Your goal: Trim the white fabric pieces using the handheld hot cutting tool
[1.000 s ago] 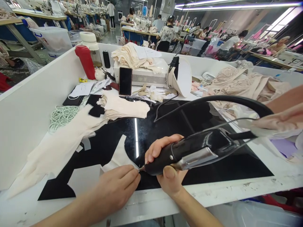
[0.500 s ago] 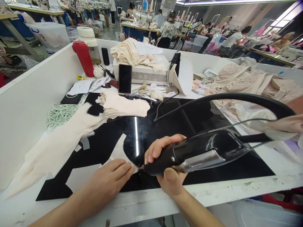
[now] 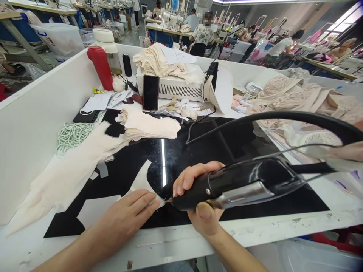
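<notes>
Black handheld tool (image 3: 195,190), right of center in lower half of frame, lying near-level, nose to the left. Body is a rounded cylinder: matte front section with one small shiny screw, a seam, then glossy black behind; long silver lever (image 3: 245,194) along its lower side; thin coppery tip (image 3: 168,201) out front. Thick black cable (image 3: 283,115) arcs over at right. Right hand (image 3: 206,223), lower center, clamped round the tool's front, fingers over the top, thumb by the lever. Tip at the lower right corner of a small white piece (image 3: 142,180), center-left: curved, scooped right edge, tapering to a narrow top end, thread ends at the lower corner. Left hand (image 3: 126,213), lower left of center, fingers together, flat on that piece; thumb hidden, can't tell if it pinches. All over a glossy black panel (image 3: 204,139) with a bright light streak reflected mid-frame. Pale flat sheet (image 3: 98,208) just left of left hand. Cream stack (image 3: 153,126) upper center, longer cream pile (image 3: 68,175) on left, mint cord (image 3: 74,136) beside it.
</notes>
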### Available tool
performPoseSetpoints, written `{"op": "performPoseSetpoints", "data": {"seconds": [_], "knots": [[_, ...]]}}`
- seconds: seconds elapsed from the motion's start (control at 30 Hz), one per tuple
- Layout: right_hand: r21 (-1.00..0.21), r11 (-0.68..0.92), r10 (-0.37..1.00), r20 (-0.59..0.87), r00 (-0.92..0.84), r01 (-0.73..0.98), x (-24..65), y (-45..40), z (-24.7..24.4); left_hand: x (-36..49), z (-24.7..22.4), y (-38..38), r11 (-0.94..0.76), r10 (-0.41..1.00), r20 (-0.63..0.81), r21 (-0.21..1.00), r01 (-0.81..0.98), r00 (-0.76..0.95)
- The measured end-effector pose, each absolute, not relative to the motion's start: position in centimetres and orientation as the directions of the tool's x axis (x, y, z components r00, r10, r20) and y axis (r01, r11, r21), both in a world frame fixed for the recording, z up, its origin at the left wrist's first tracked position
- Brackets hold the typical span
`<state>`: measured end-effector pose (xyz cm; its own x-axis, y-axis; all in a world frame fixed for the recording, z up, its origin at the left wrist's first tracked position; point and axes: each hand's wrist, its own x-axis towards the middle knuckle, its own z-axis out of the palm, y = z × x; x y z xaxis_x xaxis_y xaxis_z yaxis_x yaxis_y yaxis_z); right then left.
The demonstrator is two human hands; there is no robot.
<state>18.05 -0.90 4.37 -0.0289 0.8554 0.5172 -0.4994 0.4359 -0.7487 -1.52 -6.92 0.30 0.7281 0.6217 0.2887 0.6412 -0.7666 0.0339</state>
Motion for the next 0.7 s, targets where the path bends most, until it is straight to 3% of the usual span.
{"op": "performPoseSetpoints", "data": {"seconds": [0.4,0.7], "knots": [[-0.749,0.434,0.858,0.512,-0.023,-0.500,17.7,-0.8,4.9,-1.8,0.1,-7.6,-0.717,0.693,0.254,0.140,0.683,0.675],[-0.742,0.421,0.867,0.499,-0.011,-0.521,16.7,0.1,5.5,-1.6,0.4,-7.5,-0.694,0.711,0.258,0.106,0.712,0.654]]}}
